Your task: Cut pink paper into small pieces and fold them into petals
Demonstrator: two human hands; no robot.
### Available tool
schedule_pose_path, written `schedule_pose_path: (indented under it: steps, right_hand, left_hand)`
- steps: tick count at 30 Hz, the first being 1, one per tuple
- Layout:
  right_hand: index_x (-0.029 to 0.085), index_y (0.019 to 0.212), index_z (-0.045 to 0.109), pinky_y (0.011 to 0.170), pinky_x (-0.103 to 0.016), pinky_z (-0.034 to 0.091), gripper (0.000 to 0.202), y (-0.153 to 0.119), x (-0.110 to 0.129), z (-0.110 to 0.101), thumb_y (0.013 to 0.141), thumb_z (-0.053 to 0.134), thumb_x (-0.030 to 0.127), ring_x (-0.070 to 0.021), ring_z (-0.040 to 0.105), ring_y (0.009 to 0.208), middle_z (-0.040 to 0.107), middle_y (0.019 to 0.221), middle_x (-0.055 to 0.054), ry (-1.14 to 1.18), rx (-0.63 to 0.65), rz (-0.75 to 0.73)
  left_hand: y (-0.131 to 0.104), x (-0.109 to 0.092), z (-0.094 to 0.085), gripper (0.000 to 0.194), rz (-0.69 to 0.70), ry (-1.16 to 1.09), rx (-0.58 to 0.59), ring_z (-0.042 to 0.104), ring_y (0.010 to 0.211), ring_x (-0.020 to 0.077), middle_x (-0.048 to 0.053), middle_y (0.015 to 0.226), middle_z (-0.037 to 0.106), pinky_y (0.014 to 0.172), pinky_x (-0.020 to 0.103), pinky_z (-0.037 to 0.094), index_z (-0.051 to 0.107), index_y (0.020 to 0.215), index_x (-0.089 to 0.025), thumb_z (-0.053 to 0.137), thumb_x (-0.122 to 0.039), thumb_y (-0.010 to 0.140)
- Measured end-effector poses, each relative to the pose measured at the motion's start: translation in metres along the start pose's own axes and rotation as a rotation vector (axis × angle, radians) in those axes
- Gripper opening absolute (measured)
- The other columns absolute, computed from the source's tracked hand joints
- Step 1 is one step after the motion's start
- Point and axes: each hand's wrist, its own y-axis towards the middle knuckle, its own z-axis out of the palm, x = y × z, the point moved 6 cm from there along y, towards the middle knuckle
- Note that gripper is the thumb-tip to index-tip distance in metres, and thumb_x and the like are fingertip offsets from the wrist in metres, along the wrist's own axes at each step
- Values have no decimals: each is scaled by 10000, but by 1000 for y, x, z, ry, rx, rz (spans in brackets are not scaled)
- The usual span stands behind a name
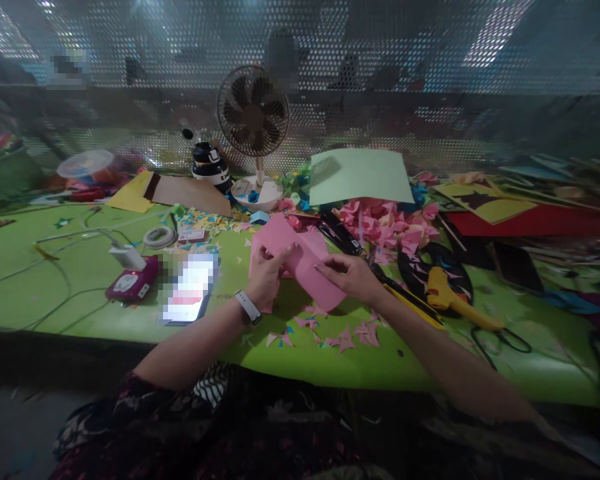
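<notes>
A sheet of pink paper (315,270) is held between my two hands above the green table. My left hand (267,273), with a watch on its wrist, grips the sheet's left side between thumb and fingers. On the right, my right hand (353,277) pinches the sheet's edge. More pink paper lies behind and under it, and where one piece ends and the other begins is hard to tell. Pink paper scraps (345,339) lie just below the hands. A black stapler-like tool (339,232) rests beyond my right hand.
A lit phone (190,287) and a purple power block (133,280) with cables lie left. A fan (253,120) stands at the back. Pink paper pieces (375,223) are heaped under a pale green sheet (363,177). Right are a yellow glue gun (455,300) and scissors (505,339).
</notes>
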Motion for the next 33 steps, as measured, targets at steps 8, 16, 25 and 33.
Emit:
schedule_pose_path:
  steps: [8, 16, 25, 33]
  right_hand:
    - [187, 853, 728, 663, -325, 508, 307, 0, -1, 0, 836, 641, 480, -208, 663, 762, 754, 868, -71, -14, -22, -14]
    - [186, 853, 718, 645, -310, 490, 333, 1, -5, 1, 834, 626, 506, -204, 659, 760, 755, 865, -66, -21, -29, -17]
    - [202, 857, 710, 638, -311, 477, 286, 1, 9, -17, 908, 562, 441, -197, 653, 731, 752, 853, -70, -232, 23, -141]
    - [208, 875, 698, 630, -325, 439, 279, -4, 19, -56, 957, 495, 381, -220, 658, 733, 738, 848, -96, -522, 42, -227]
  left_hand:
    - [1, 2, 0, 629, 2, -14, 8, 669, 647, 112, 1, 881, 734, 526, 195, 513, 611, 1018, -201, 959, -351, 516]
    - [-2, -1, 2, 650, -29, -41, -40, 651, 645, 113, -15, 831, 713, 599, 240, 555, 554, 928, -196, 977, -308, 447]
    - [4, -13, 2, 541, 44, -59, -8, 687, 787, 141, 25, 905, 730, 735, 257, 554, 627, 963, -178, 940, -253, 528]
    - [11, -34, 10, 352, 164, 159, 226, 670, 738, 138, 36, 843, 751, 690, 247, 526, 771, 906, -196, 907, -342, 616]
